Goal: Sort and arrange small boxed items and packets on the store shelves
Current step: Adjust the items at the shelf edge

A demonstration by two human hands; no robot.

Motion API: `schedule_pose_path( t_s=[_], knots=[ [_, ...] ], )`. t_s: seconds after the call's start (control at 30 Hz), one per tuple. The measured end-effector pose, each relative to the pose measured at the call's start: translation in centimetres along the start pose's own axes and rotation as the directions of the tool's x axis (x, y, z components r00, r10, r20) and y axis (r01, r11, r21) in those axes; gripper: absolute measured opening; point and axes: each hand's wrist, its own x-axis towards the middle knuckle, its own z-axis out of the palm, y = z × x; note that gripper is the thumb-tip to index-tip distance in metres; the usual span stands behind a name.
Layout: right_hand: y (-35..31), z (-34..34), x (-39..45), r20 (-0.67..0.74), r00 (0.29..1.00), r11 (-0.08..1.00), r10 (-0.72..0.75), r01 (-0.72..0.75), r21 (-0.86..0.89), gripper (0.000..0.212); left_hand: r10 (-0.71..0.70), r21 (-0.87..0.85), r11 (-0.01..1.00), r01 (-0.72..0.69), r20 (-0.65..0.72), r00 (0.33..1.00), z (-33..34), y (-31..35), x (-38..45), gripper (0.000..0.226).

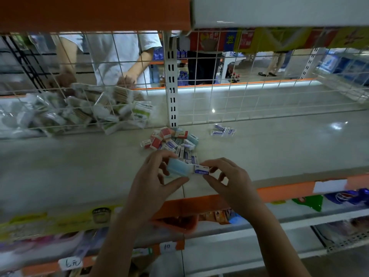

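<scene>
A loose heap of small boxed erasers [171,141], red, white, blue and pale teal, lies on the pale shelf [79,166] near the white upright post. My left hand [153,176] grips a pale blue eraser box [178,168] between thumb and fingers, just in front of the heap. My right hand [225,176] pinches a white-and-blue eraser box [201,169] that butts against the blue one. A small separate group of white-and-blue boxes [222,130] lies to the right of the heap.
A white wire grid [219,100] backs the shelf, with a slotted post [172,86] in the middle. Behind the grid at left lies a pile of clear packets [89,110]. A person in a white shirt [119,56] stands beyond. An orange shelf edge [279,191] runs below my hands.
</scene>
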Motion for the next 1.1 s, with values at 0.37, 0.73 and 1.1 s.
schedule_pose_path(
  t_s=[0.37,0.73,1.1],
  knots=[
    [0.2,-0.6,-0.9,-0.091,0.996,0.999,-0.009,0.013,0.037,0.025,-0.164,-0.324,0.923,0.207,0.154,0.974,1.3,2.0,0.3,0.062],
    [0.8,-1.6,-2.0,-0.135,0.99,0.999,0.026,-0.02,0.05,0.034,-0.312,-0.487,0.772,0.409,0.27,0.911,2.1,1.5,0.0,0.027],
    [1.5,-2.0,-2.8,-0.09,0.994,0.998,0.06,-0.059,0.01,0.029,-0.364,-0.42,0.786,0.454,0.279,0.889,3.0,1.1,-0.5,0.021]
  ],
)
